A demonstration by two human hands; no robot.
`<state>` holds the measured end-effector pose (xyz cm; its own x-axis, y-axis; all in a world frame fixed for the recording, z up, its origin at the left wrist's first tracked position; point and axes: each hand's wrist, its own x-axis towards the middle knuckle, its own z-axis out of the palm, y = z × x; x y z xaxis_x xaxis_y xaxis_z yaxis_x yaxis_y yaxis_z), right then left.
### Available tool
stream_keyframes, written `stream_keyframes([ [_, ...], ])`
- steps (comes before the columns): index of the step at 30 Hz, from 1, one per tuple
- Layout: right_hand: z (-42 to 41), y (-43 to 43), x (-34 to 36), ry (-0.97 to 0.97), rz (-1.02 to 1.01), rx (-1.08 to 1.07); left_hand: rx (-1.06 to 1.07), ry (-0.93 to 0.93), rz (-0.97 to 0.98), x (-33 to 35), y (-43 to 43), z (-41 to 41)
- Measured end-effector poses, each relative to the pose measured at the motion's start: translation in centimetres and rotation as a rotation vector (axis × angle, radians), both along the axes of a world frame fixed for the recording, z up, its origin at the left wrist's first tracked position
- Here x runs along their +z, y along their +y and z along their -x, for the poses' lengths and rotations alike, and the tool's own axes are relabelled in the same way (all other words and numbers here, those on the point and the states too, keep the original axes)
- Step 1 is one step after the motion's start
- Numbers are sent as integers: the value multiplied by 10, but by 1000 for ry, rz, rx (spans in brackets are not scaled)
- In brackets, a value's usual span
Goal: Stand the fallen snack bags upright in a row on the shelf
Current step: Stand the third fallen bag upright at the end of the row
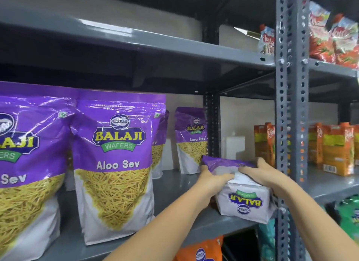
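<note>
Both forearms reach up from the near edge toward the right end of the grey shelf [174, 185]. The left hand [210, 178] and the right hand [267, 173] clasp a fallen Aloo Sev bag [242, 200] from either side, fingers [225, 176] wrapped over its upper face. The bag lies tipped on its back, its white base with the upside-down Balaji logo toward the camera at the shelf's near right corner, its purple top pointing far.

To the left, two large Aloo Sev bags [114, 163] stand upright along the near edge, with another upright bag [191, 140] far back by the wall. A perforated grey upright post [291, 105] stands just right of the held bag. Beyond it, orange juice cartons [338, 150] line the neighbouring shelf, and red snack packets [330, 39] sit above.
</note>
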<state>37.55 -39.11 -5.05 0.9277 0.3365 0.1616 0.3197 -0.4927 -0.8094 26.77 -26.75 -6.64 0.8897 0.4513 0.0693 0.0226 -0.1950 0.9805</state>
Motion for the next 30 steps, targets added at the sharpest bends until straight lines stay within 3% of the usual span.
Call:
stream_keyframes([
  [10,12,39,-10,-299,-497,245,181,-232,-290,-4,36,11],
  [16,9,68,-17,-417,-597,288,333,-251,-435,-2,50,12],
  [26,-17,81,-36,-353,-669,394,428,-212,-540,-12,62,1],
  [30,-25,85,-22,-52,-858,343,525,-152,-571,-13,47,5],
])
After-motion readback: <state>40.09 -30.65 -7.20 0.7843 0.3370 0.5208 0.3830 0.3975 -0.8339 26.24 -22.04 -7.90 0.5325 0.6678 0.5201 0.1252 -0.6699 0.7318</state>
